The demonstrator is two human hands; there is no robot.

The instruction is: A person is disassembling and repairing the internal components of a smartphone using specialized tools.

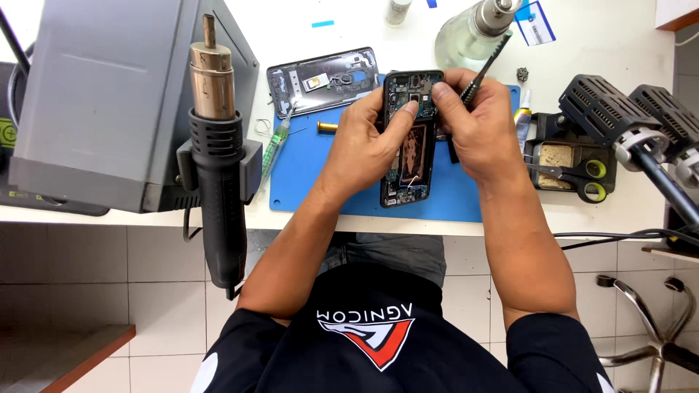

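Squarely between both hands point(426, 135): opened phone point(410, 156).

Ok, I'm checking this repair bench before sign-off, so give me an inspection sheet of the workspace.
Surface: white bench with blue mat.
Job's things: opened phone, circuit boards exposed, on the mat.
Clutter: phone back cover, syringe, glass bottle, tip-cleaner stand.
Grippers: left hand steadies the phone; right hand grips a dark slim tool.
Cables: black cables at right edge.
Surroundings: hot-air gun holstered on grey station; tiled floor, stool base.
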